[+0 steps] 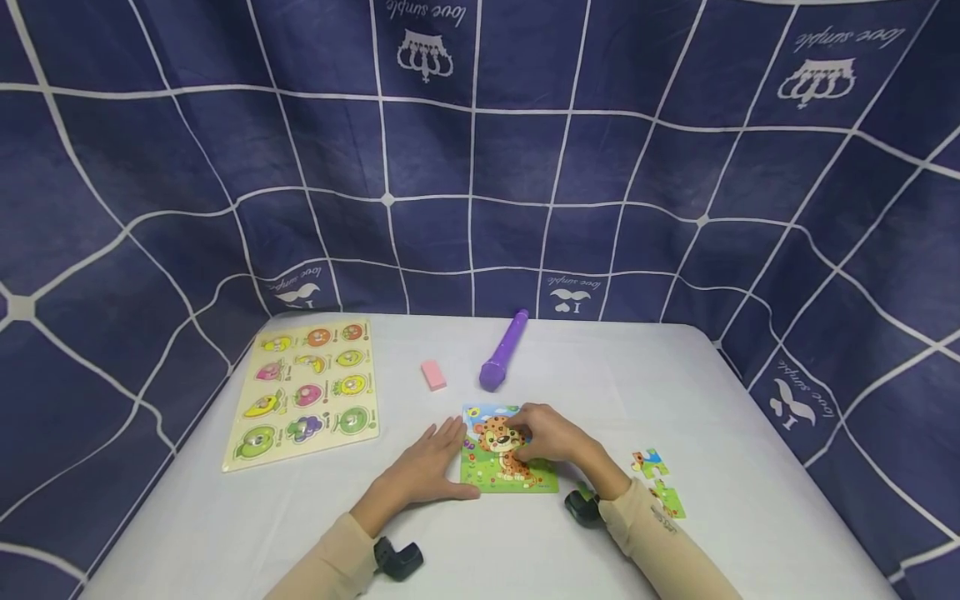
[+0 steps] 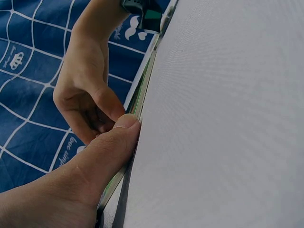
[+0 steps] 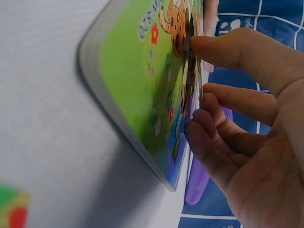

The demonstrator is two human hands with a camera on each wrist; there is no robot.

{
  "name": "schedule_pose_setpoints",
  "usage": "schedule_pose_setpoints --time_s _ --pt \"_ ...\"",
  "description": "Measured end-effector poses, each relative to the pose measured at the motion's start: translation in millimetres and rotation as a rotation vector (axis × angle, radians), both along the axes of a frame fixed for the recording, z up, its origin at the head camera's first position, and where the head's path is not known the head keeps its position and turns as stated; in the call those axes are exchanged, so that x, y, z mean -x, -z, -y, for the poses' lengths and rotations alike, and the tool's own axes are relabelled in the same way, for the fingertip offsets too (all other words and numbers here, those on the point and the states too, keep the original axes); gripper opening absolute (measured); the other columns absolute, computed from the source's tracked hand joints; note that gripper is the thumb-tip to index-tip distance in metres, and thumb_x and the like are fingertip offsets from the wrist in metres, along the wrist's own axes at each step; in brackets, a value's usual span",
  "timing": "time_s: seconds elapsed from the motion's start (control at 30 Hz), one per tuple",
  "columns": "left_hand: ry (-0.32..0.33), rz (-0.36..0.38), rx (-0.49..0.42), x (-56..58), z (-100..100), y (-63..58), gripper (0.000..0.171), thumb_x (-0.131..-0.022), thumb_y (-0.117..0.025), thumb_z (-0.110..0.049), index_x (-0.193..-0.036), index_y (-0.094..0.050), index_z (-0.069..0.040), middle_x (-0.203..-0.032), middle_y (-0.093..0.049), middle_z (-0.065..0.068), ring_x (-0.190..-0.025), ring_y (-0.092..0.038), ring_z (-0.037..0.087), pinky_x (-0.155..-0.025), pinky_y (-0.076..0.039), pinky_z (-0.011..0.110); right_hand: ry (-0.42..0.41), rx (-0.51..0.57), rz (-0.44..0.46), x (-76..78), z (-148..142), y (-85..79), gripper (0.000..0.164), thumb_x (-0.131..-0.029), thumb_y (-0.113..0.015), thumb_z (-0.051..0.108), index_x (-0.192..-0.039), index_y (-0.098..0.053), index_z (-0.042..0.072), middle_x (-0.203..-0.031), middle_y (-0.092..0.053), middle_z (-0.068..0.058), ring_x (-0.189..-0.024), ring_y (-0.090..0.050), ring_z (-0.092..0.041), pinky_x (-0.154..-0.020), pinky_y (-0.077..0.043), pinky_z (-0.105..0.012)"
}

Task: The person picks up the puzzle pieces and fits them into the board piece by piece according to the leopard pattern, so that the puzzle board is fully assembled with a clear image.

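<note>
A leopard jigsaw puzzle in a square tray with a green and blue picture lies flat near the middle of the table. Along its left edge rests my left hand, fingers extended and thumb at the near corner. Over the upper right of the picture, my right hand pinches a puzzle piece between thumb and fingers. That piece stands tilted at the board's surface; the hand covers part of it in the head view. Two loose puzzle pieces lie to the right, one partly behind the right sleeve.
A wooden fruit puzzle board lies at the left of the table. Behind the leopard puzzle are a pink block and a purple toy microphone. Blue checked cloth hangs around the white table.
</note>
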State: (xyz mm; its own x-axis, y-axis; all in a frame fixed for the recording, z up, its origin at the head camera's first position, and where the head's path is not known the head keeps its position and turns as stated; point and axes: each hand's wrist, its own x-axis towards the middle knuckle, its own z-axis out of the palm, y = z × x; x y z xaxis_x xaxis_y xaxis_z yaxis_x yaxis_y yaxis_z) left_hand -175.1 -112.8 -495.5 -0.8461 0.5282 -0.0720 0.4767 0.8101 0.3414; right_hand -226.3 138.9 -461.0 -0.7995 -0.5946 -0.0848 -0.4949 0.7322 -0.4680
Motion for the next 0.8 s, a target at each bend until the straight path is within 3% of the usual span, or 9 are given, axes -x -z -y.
schedule_pose_setpoints --time_s 0.5,0.8 --pt "-0.009 0.015 -0.004 -0.7 -0.5 -1.3 0.113 -0.076 -0.059 -0.076 -0.153 -0.025 -0.002 -0.163 -0.019 0.015 -0.152 -0.018 0.029 -0.124 -0.019 0.047 0.007 -0.03 0.055 2.8 3.6 -2.1 0.053 -0.072 -0.082 0.017 -0.121 -0.067 0.001 -0.095 -0.064 -0.001 -0.083 -0.055 -0.012 -0.077 -0.052 -0.03" --pt "-0.006 0.013 -0.002 -0.4 0.2 0.2 0.113 -0.077 -0.058 -0.077 -0.153 -0.024 -0.002 -0.163 -0.018 0.015 -0.152 -0.018 0.029 -0.124 -0.019 0.047 0.003 -0.008 0.037 1.7 3.2 0.1 0.051 -0.074 -0.082 0.02 -0.119 -0.068 0.003 -0.096 -0.065 -0.001 -0.085 -0.057 -0.011 -0.077 -0.053 -0.029"
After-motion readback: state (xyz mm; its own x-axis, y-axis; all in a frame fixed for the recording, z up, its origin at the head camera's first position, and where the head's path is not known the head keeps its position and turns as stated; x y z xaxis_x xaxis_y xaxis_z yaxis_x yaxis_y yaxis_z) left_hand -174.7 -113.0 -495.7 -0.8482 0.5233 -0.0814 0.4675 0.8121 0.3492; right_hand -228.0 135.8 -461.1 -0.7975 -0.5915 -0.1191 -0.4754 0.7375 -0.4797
